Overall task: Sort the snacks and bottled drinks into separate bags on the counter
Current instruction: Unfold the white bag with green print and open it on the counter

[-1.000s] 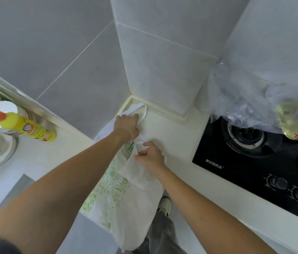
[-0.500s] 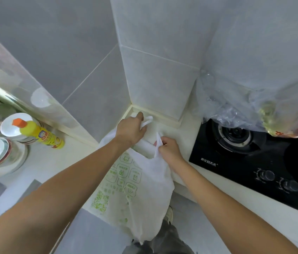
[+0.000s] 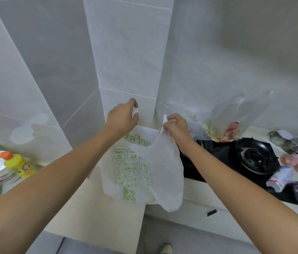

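**Handles apart, mouth wide: getting the white bag ready to load**

Fingertips do the work at this moment. The left hand has its fingers curled round one white handle loop, a bit of which peeps out by the thumb at about 12 o'clock from the middle of the scene, close to the tiled pillar. The right hand pinches the other handle between thumb and fingers, just to the 3 o'clock side of the left. Both grips are closed on plastic, neither is loose.

Below them hangs the white bag with green print, sagging over the front edge of the counter, its bottom not resting on anything I can make out. It looks flat and limp, so I judge nothing is in it yet.

To do this step well, I would draw the two handles further apart so the mouth gapes, then lower the base onto the counter so it stands by itself.

Out at 3 o'clock, a clear bag with something in it sits at the back of the black hob. Further right lie blurred packets and what seems a small bottle, waiting to be sorted. At 9 o'clock stands a yellow squeeze bottle, no part of the job, I think.
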A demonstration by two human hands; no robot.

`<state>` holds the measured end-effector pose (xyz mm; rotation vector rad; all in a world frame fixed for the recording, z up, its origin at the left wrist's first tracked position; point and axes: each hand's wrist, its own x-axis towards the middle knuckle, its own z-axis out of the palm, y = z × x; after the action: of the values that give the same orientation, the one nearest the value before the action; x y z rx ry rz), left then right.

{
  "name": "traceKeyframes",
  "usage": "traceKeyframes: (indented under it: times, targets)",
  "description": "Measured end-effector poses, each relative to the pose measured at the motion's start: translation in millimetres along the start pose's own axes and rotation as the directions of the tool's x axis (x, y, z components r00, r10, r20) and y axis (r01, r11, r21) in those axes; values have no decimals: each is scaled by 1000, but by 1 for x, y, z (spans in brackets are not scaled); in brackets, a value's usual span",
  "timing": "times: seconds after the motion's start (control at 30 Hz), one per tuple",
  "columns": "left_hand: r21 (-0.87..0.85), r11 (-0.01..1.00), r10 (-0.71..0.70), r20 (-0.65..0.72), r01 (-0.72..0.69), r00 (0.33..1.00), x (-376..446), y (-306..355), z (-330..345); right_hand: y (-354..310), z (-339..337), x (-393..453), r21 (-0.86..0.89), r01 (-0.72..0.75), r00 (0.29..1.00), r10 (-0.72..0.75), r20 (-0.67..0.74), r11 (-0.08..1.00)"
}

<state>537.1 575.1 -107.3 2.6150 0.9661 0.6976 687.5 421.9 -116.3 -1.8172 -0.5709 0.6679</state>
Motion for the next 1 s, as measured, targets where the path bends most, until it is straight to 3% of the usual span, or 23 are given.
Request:
traceKeyframes:
  times: [0.17, 0.27, 0.37, 0.47, 0.57, 0.7, 0.9, 1.0]
  targets:
    - [16, 999, 40, -99, -38, 994, 3, 19, -24, -26, -21, -5, -7, 186, 982, -186, -23, 983]
    - [7, 1000, 31, -101, -30, 994, 0, 25, -28, -30, -38, -5, -123, 333, 940, -339, -31, 935]
    - [14, 999, 40, -96, -39, 995, -12, 31, -21, -21, -56, -4, -383, 443, 875, -483, -9, 810]
    - [85, 985, 160, -133, -150, 978, -29, 35, -5, 1, -75, -4, -621, 488, 814, -577, 71, 613]
    - [255, 933, 294, -131, -254, 947, -41, 33, 17, 30, -94, -3, -708, 492, 802, -581, 141, 507]
    - [177, 918, 364, -20, -355, 931, -52, 38, 43, 69, -116, 2, -757, 485, 814, -543, 208, 438]
    - [150, 940, 274, 209, -307, 939, -69, 44, 80, 114, -138, 6, -782, 522, 822, -446, 354, 342]
    - [224, 920, 254, 283, -321, 925, -74, 42, 99, 132, -149, 13, -772, 593, 777, -415, 473, 231]
